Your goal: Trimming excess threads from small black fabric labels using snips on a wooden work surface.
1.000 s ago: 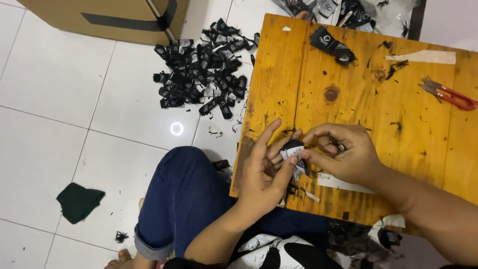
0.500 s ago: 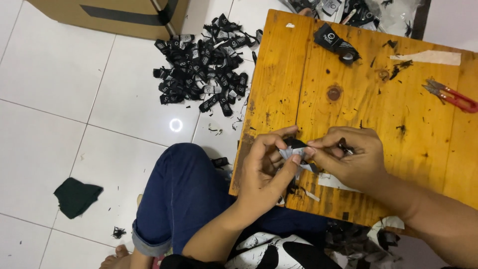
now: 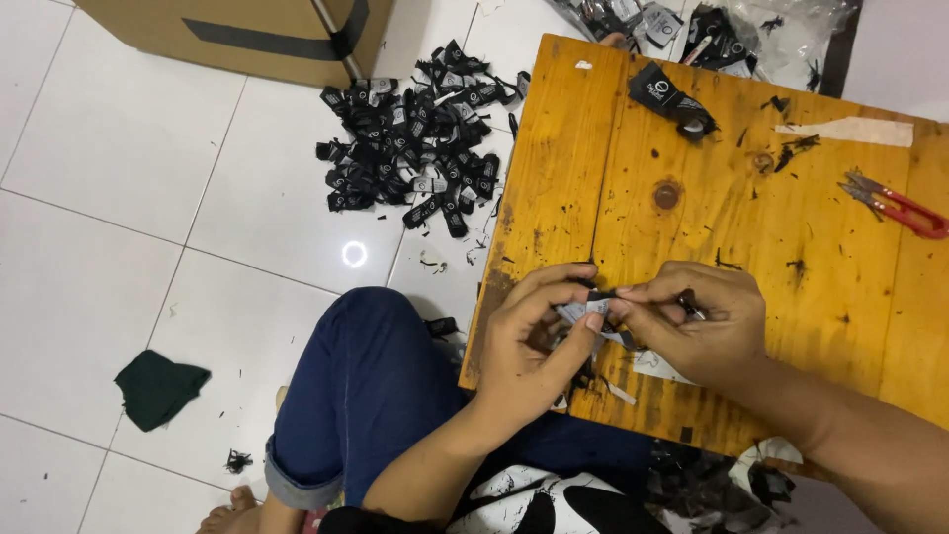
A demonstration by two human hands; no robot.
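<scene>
Over the near edge of the wooden bench (image 3: 811, 297), I see both hands meeting on one small grey-and-black fabric label (image 3: 591, 312). Left hand (image 3: 529, 346): thumb and fingertips closed on the label's left end. Right hand (image 3: 697, 321): pinched on its right end, with a small dark tool tucked in the same fingers; I cannot tell what kind. Label held just above the bench surface. Red-handled snips (image 3: 905, 206) lie well apart at the right edge. Pile of black labels (image 3: 420, 129) sits on the tiled floor (image 3: 119, 218), beside a cardboard box (image 3: 237, 35).
</scene>
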